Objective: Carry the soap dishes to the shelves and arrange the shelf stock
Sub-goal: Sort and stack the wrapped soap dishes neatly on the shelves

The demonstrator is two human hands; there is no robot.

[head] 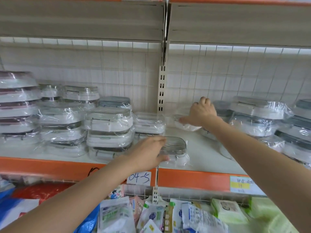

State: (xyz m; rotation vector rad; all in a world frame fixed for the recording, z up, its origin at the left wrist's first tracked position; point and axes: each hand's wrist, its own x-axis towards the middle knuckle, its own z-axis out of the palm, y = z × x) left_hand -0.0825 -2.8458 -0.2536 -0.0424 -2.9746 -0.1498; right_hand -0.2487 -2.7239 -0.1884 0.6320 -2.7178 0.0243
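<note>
The arranging step was under way on the shelf (pixel 205 158), between the wrapped stacks. The left hand (pixel 148 153) gripped a grey-lidded soap dish (pixel 175 147) near the front edge; next it likely needed seating squarely. The right hand (pixel 201 113), fingers curled, held a white wrapped soap dish (pixel 186 126) farther back.

From my remote feed, the single head-worn wide-angle camera faces a store shelf (pixel 202 163) squarely, close enough that both forearms reach in from the bottom corners. It looks forward and slightly down: the shelf above fills the top edge, a lower bin of packets (pixel 168 216) the bottom. Straight lines bow near the borders.
</note>
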